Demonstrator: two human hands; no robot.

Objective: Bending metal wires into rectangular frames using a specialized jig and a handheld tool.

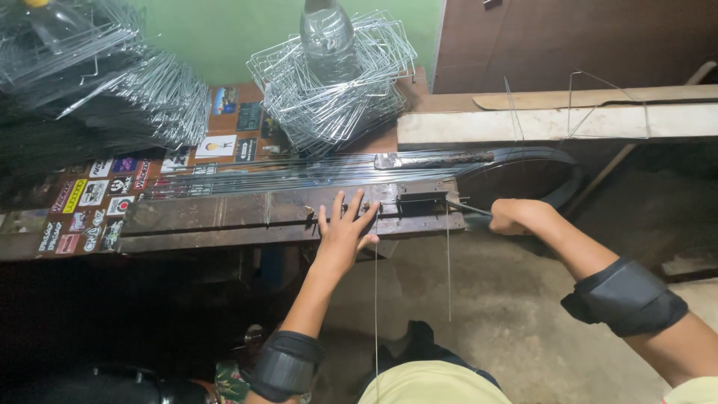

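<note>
My left hand lies flat with fingers spread on a long dark metal bending jig fixed along the bench edge, pressing a thin wire that hangs down from the jig. My right hand is closed around the dark lever handle sticking out of the jig's right end. A second thin wire end hangs down beside the first. Both forearms wear black elbow bands.
A stack of bent wire frames with a clear plastic bottle on top stands at the back. Bundled straight wires lie at the left. A white wooden plank runs right; sticker-covered bench top left.
</note>
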